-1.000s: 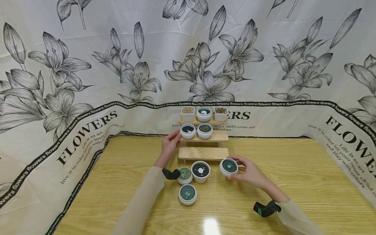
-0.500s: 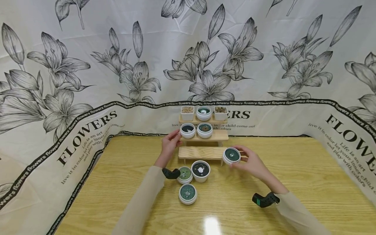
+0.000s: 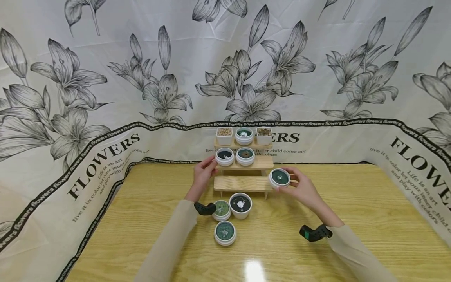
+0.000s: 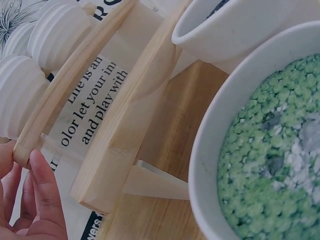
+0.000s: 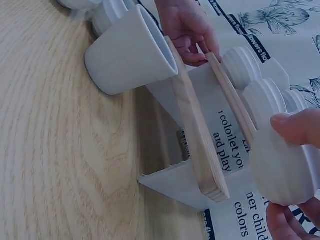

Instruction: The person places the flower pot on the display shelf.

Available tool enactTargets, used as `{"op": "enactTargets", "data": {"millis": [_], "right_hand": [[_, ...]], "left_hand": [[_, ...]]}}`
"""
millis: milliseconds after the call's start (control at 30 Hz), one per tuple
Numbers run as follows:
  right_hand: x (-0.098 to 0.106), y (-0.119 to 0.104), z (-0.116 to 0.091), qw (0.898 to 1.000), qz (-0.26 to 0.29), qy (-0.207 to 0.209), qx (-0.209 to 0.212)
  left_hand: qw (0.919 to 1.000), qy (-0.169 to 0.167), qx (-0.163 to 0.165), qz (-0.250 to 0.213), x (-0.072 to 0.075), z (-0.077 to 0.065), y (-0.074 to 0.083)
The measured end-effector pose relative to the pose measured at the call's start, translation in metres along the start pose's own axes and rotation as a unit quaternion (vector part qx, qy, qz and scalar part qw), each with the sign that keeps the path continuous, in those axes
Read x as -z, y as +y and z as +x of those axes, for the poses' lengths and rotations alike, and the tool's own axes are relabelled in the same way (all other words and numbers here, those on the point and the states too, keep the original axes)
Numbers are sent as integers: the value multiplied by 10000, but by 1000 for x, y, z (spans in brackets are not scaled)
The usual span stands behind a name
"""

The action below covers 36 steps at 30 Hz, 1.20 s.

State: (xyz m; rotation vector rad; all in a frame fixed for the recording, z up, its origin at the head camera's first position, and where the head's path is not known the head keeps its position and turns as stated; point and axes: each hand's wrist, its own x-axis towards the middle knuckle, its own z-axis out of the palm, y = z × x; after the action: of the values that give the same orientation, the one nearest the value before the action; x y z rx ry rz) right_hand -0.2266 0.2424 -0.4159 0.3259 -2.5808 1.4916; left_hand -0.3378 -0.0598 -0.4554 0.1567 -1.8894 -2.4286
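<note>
My right hand [image 3: 302, 191] grips a round white pot [image 3: 280, 178] with dark green filling, held up by the right end of a three-step wooden stand's lowest shelf [image 3: 243, 183]. In the right wrist view, the thumb and fingers hold the ribbed side of this pot [image 5: 282, 172]. With thumb and fingertips, my left hand [image 4: 37, 200] pinches the left end of the middle shelf [image 4: 60, 90]. On that shelf stand a pot with dark filling [image 3: 224, 156] and a pot with a brownish-green top [image 3: 245, 156], side by side.
The top shelf carries two square pots, one being the left square pot [image 3: 224, 136], and a round pot [image 3: 244, 136] between them. In front of the stand are a taller white pot [image 3: 240, 205], a light green pot [image 3: 222, 209] and a green pot [image 3: 225, 233]. A flower-print cloth [image 3: 169, 149] hangs behind.
My right hand has carried the white pot up and away from me, from beside the taller pot to the lowest shelf's right end. My left hand stays at the middle shelf.
</note>
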Motion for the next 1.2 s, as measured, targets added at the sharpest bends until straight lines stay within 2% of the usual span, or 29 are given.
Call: {"op": "enactTargets", "data": {"millis": [433,567,800,1200], "right_hand": [[-7,-4,17,9992,83,385,-105],[-7,-9,22,9989,126,414,-154],[-8,-10,37,9990,110,439,-1],[-9,-11,53,9991,-24,385,-200]], "left_hand": [[10000,16,13,-53,0,1,-2],[10000,-6,25,-22,2,1,-2],[10000,27,31,74,2,1,0],[10000,-23,65,21,2,3,-2]]}}
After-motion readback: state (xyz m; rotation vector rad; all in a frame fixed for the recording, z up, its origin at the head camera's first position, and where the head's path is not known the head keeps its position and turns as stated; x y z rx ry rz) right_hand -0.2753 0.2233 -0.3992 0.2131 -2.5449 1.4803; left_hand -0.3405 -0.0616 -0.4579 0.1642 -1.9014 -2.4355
